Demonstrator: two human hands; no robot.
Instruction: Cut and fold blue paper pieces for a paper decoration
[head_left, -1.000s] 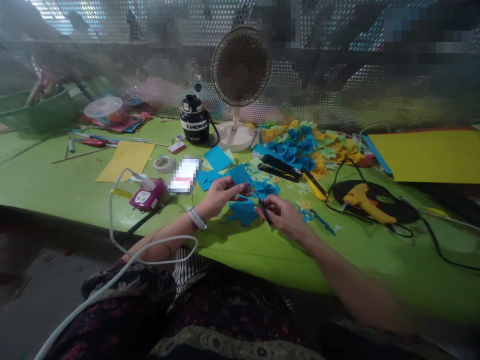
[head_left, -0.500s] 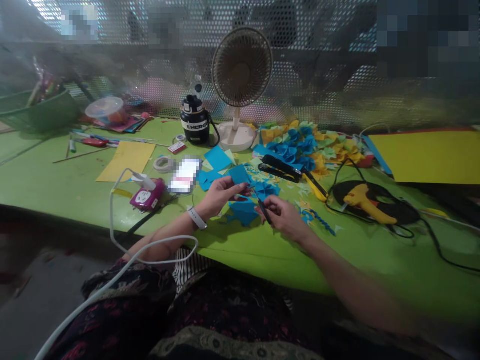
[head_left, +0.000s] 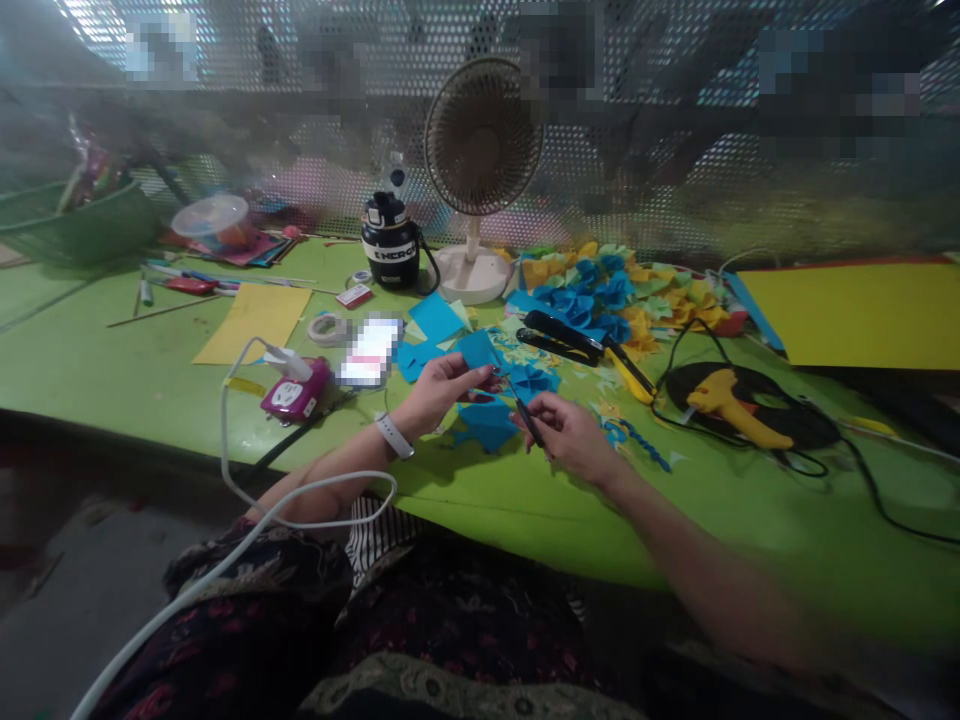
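Between thumb and fingers, my left hand pinches a piece of blue paper above the table. My right hand is closed around dark-handled scissors, whose tips reach the edge of that paper by my left fingertips. Whether the blades are apart is too small to tell. Below and around both hands lie cut blue paper pieces and tiny scraps. A black stapler and a yellow-handled cutter rest just beyond my right hand.
A pile of folded paper shapes lies behind the stapler. To the right is a yellow glue gun with a black cord. A fan, a black bottle, a phone and a purple power socket stand or lie around. A white cable crosses my left arm.
Almost nothing differs. Both hands keep their places at the blue paper, with the scissors held as before.
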